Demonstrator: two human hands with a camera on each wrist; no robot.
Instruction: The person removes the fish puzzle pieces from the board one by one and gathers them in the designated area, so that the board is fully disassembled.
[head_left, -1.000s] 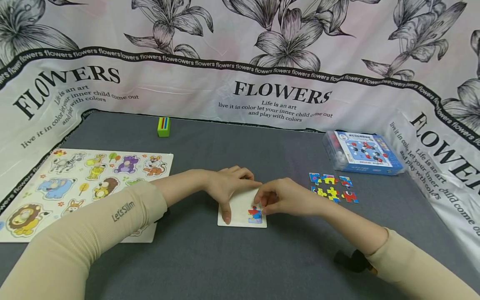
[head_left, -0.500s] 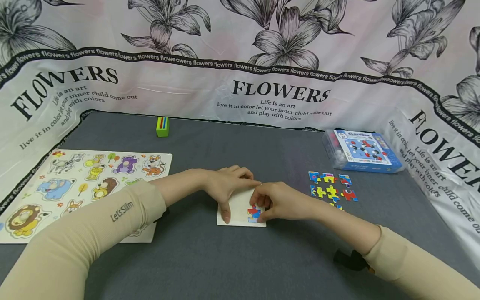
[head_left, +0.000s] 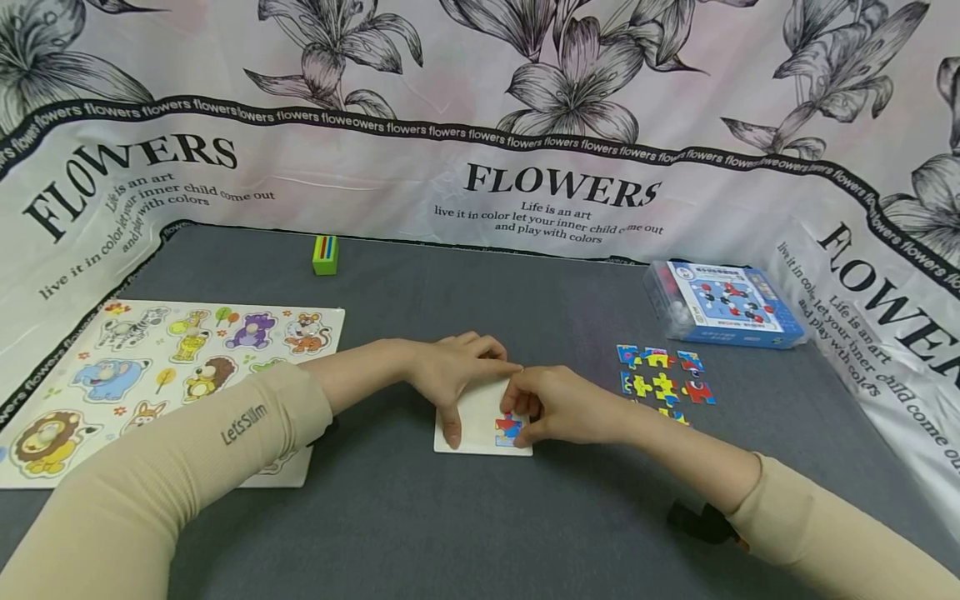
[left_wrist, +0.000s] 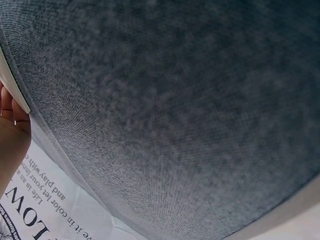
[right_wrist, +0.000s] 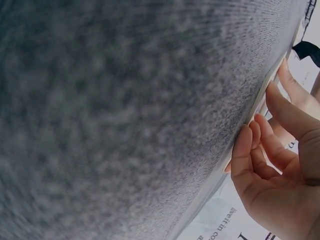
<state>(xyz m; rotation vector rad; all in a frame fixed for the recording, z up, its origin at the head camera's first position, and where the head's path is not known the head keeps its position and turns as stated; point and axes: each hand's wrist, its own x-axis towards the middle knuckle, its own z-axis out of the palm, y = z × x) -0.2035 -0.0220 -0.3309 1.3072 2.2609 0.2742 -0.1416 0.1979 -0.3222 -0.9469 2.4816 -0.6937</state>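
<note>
A small white puzzle tray (head_left: pixel 474 417) lies flat in the middle of the table in the head view. My left hand (head_left: pixel 457 371) holds it, thumb at the left edge and fingers along the far side. A red and blue jigsaw piece (head_left: pixel 507 428) sits in the tray's near right corner. Over that piece my right hand (head_left: pixel 558 404) is bent, pinching it between thumb and index finger, which partly cover it. The right wrist view shows the right hand's fingers (right_wrist: pixel 243 142) at the tray's edge; the piece is hidden there.
Several loose jigsaw pieces (head_left: pixel 664 386) lie right of my right hand. Behind them is a blue boxed set (head_left: pixel 738 304). A large animal puzzle board (head_left: pixel 161 342) lies on the left, partly under my left arm. A green block (head_left: pixel 326 255) stands farther back.
My right hand has shifted slightly left and nearer, its thumb now at the piece's near right side. My left hand and the tray have stayed in place.
</note>
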